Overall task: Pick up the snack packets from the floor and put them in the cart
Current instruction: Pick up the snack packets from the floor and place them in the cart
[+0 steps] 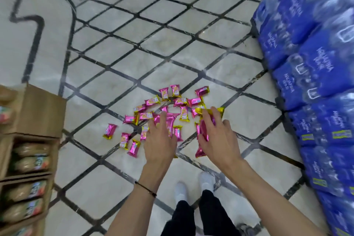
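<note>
Right hand (216,140) clutching pink snack packets (203,131), left hand (161,140) spread, seemingly empty, blue packs (306,74) reading Aquafina

snack packets (134,148): glossy foil | floor (118,25): polished stone | boxes (44,111): matt cardboard | water packs (306,82): shiny plastic film

Right hand (218,140) grips pink packets (200,152) — left hand (161,140), fingers spread.

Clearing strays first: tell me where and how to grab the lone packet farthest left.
Pinch the packet across its pink middle, from above, probably with the left hand, which is nearer. It lies flat on the floor, clear of the pile, so both long edges are free; the gold crimped ends look too flat to catch.
</note>
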### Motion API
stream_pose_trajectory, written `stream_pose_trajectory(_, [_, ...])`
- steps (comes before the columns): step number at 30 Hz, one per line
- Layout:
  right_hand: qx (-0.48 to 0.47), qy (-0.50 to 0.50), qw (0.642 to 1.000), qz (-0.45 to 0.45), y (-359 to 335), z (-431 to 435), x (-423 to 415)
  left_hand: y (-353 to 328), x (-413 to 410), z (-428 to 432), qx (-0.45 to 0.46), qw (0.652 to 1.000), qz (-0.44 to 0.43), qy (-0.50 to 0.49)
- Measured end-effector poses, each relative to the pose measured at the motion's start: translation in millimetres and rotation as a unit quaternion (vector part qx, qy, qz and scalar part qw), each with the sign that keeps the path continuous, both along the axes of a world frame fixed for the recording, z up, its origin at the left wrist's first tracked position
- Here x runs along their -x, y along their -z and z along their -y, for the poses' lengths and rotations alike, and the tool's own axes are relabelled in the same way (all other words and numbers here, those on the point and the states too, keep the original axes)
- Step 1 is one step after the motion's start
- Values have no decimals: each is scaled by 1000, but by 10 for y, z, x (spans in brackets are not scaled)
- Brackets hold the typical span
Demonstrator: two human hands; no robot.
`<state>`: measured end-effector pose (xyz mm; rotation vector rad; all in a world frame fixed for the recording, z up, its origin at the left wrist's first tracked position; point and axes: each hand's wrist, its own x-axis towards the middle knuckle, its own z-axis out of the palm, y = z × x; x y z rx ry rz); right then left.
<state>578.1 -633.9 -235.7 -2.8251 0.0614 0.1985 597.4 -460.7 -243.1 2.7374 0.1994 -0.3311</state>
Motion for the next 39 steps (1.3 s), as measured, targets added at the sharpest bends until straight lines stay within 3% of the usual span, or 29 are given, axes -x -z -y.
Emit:
stream_pose_trajectory(9, [-18, 65, 998, 10, -512, 338, 267, -555, 16, 259, 31, 999, 40, 14])
stream_pose_trajectory(19, [7, 241, 969, 54, -899, 559, 1017, -777, 148, 751, 83, 972, 63, 210])
stream_pose_trajectory(28, [35, 463, 885, 37, -1024, 595, 2408, -812, 948, 1460, 106, 901, 37, 419])
stream_pose_trajectory(39, [29, 653, 756, 23, -905, 746, 4630, -762, 2905, 2387, 104, 790, -13, 604])
